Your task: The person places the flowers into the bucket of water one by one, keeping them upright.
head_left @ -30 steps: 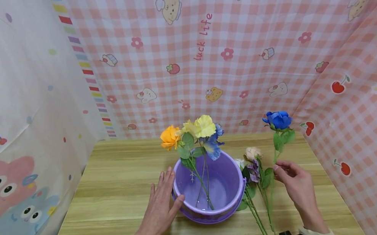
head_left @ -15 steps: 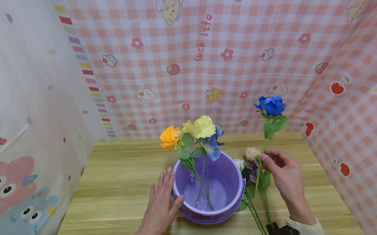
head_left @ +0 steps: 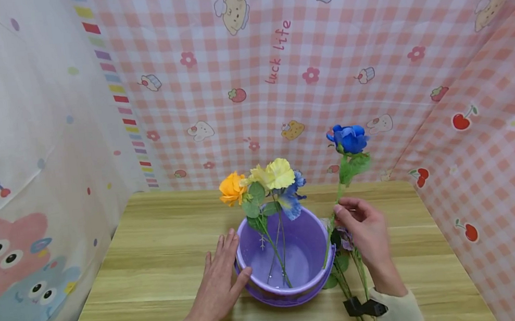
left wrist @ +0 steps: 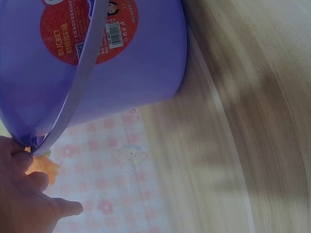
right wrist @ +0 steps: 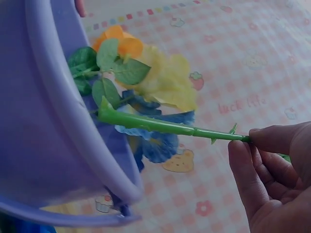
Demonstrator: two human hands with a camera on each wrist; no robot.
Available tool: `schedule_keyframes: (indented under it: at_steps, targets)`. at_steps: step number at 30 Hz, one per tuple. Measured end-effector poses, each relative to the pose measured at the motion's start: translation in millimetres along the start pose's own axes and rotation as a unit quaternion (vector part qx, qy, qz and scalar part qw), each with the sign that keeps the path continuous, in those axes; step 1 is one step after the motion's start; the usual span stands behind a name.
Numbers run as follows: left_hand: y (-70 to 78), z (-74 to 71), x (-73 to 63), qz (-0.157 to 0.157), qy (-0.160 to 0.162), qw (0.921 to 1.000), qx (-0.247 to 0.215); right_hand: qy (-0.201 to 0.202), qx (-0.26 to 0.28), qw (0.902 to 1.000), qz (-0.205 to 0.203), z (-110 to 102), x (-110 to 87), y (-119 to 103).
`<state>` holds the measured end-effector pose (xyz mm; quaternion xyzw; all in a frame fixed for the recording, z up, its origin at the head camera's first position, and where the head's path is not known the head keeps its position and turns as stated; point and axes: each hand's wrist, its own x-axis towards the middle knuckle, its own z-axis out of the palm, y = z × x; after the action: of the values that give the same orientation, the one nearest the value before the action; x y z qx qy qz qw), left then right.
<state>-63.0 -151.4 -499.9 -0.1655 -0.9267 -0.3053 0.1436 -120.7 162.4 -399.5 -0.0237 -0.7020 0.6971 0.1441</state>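
My right hand (head_left: 369, 232) pinches the green stem (right wrist: 165, 127) of a blue flower (head_left: 348, 139) between thumb and fingers. The bloom points up, and the cut lower end of the stem overlaps the right rim of the purple bucket (head_left: 310, 236). My left hand (head_left: 223, 279) rests against the bucket's left side, its fingers extended along the rim. Inside the bucket stand an orange flower (head_left: 232, 188), a yellow flower (head_left: 280, 173) and a blue-and-yellow flower (head_left: 291, 201), leaning to the back. In the left wrist view, the bucket's handle (left wrist: 80, 80) hangs down its outside.
Right of the bucket, more flowers lie on the wooden table (head_left: 133, 278), among them a purple flower (head_left: 346, 239), partly hidden by my right hand. Their stems (head_left: 346, 287) run toward the front edge. Checked cloth (head_left: 211, 81) hangs behind the table and along its right side.
My right hand has moved left and upward with the blue flower, from over the lying flowers to the bucket's right rim. The left hand and the bucket have stayed put.
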Motion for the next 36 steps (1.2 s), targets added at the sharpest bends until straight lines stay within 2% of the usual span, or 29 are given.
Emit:
schedule_keyframes:
  at_steps: [7, 23, 29, 36]
  targets:
    - [-0.8, 1.1, 0.2, 0.001, 0.0, 1.0, 0.005, -0.015, -0.013, 0.9997, 0.013, 12, -0.8, 9]
    - [-0.8, 1.9, -0.1, 0.001, 0.004, 1.0, 0.006, -0.043, -0.122, 0.9916, 0.003, 19, -8.1, 32]
    - [-0.7, 1.7, 0.2, 0.0, 0.001, 1.0, 0.003, -0.055, -0.17, 0.9839, 0.004, 23, -10.8, 35]
    - [-0.1, 0.9, 0.1, 0.001, 0.0, 1.0, 0.007, -0.058, -0.246, 0.9675, -0.013, 26, -13.8, 37]
